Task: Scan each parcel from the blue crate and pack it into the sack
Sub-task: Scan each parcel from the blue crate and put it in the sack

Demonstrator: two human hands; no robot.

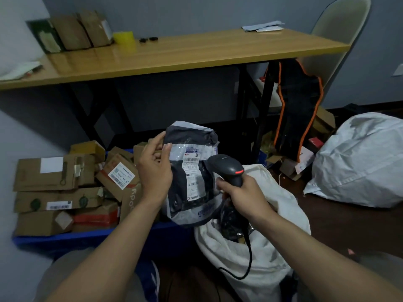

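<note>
Hands (153,171) with parcel (193,177), scanner (229,167); boxes (45,176) in crate (54,238)

Facing me: grey-blue wall (174,12), plain and matte. Against it stands a long table (196,55) with a light wood top that has a slight sheen. It sits on black metal legs (265,118) with slanted braces. A pale shell chair (340,29) is at the table's right end. Floor (340,227) is dark brown, seen on my right. A paler wall (13,131) is close on my left. Light is dim and even, with a soft reflection on the table top. The space under the table is in deep shadow.
</note>
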